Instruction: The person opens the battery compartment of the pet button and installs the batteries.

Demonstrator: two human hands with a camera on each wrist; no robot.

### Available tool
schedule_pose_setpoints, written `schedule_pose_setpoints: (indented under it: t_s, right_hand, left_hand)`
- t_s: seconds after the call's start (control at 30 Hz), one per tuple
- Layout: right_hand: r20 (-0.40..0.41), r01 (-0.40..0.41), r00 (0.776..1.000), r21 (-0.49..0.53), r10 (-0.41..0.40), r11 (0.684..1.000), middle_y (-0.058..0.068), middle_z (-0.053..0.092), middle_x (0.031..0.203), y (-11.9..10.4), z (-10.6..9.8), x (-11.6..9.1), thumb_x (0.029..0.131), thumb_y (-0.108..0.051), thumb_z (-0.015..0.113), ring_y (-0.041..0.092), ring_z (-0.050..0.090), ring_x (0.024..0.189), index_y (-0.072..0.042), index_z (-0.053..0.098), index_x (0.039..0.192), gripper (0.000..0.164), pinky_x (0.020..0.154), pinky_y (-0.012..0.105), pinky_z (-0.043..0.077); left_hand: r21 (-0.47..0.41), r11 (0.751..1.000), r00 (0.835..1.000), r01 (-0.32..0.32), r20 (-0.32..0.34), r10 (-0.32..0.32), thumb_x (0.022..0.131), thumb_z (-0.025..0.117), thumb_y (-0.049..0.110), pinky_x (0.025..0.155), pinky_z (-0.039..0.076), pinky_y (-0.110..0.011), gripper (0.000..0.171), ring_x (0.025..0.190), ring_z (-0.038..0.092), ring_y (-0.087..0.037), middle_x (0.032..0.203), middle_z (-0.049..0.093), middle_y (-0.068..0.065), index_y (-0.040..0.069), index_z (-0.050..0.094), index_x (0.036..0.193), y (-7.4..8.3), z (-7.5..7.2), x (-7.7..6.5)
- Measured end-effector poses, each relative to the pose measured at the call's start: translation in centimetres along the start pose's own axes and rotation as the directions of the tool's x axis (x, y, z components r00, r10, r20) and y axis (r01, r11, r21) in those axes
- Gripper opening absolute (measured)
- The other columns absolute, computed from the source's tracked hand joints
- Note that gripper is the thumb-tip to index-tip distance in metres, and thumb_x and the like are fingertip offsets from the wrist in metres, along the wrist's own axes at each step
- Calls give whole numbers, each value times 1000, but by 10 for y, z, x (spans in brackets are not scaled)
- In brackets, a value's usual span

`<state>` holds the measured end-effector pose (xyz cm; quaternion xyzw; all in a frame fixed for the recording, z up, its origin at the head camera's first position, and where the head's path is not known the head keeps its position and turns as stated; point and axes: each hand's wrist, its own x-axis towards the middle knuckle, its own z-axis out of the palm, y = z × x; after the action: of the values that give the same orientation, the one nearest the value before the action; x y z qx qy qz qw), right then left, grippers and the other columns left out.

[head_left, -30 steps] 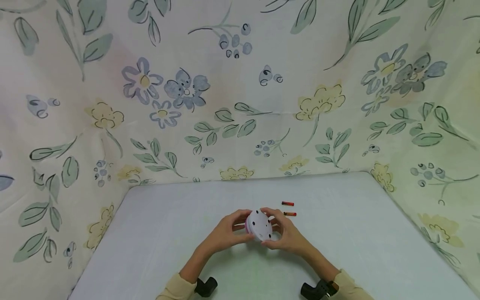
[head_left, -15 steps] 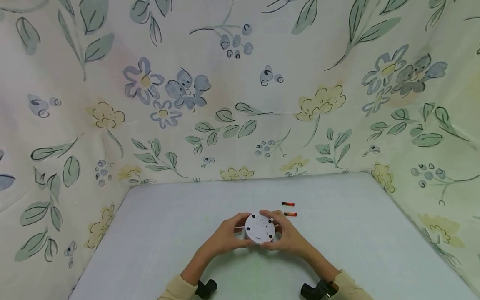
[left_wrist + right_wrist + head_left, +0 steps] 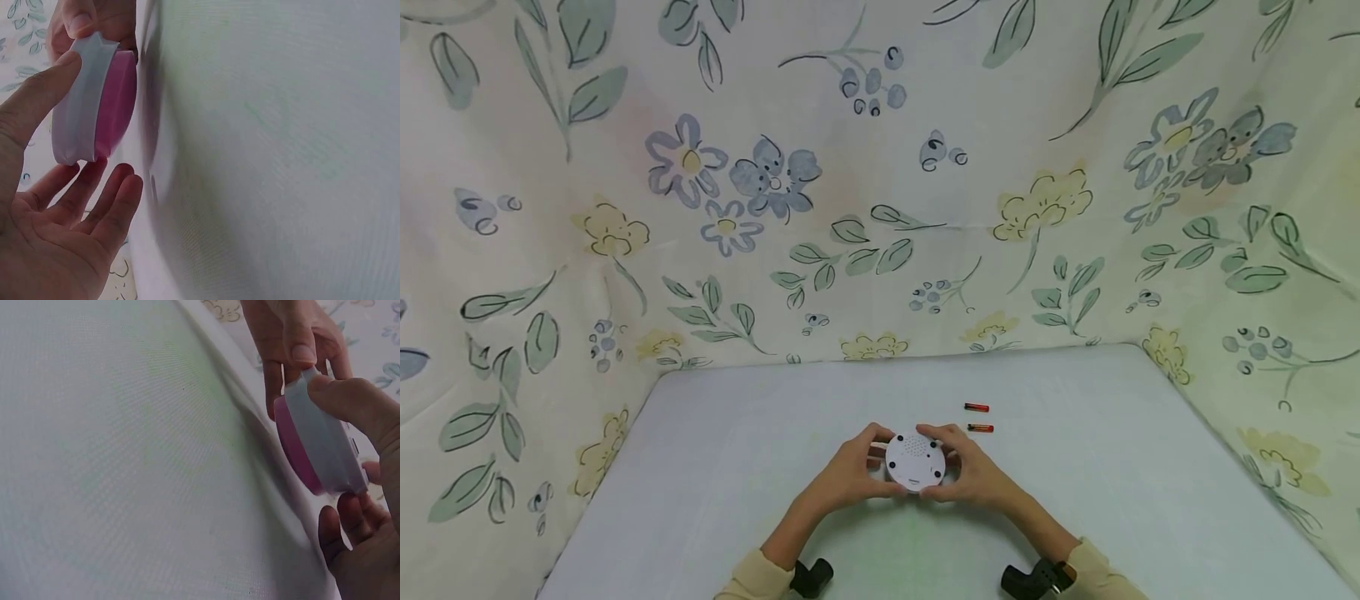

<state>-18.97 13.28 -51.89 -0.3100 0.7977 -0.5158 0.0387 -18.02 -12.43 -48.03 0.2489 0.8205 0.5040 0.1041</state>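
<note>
A round white device (image 3: 914, 468) with a pink underside is held above the table between both hands. Its white face, with a cluster of small holes and several black round feet, points up toward the head camera. My left hand (image 3: 853, 469) pinches its left edge between thumb and fingers, while my right hand (image 3: 972, 469) pinches the right edge the same way. From the side, in the left wrist view, the white body (image 3: 81, 106) and the pink part (image 3: 117, 103) are visible. The right wrist view shows the pink part (image 3: 295, 447) facing the table.
Two small red-and-black batteries, a far one (image 3: 976, 407) and a nearer one (image 3: 981, 428), lie on the white-covered table (image 3: 737, 442) beyond my right hand. Floral cloth (image 3: 850, 292) rises behind the table and along both sides.
Both hands have turned the device from a sideways tilt so its holed white face now shows fully, and it has shifted slightly toward me. The batteries have stayed put.
</note>
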Motion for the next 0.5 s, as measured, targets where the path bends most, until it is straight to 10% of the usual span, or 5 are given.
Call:
schedule_pose_setpoints:
  t_s: [0.5]
  right_hand:
    - [26,-56,998,-5,56,998,6,55,131,3,-4,2,79,-26,91,24,57,106,-4,49,148,84,89,37,53]
  left_hand:
    - [26,999,999,45,-13,-45,77,92,16,92,53,-42,79,111,61,-26,139,54,-13,2,49,142,-10,3,3]
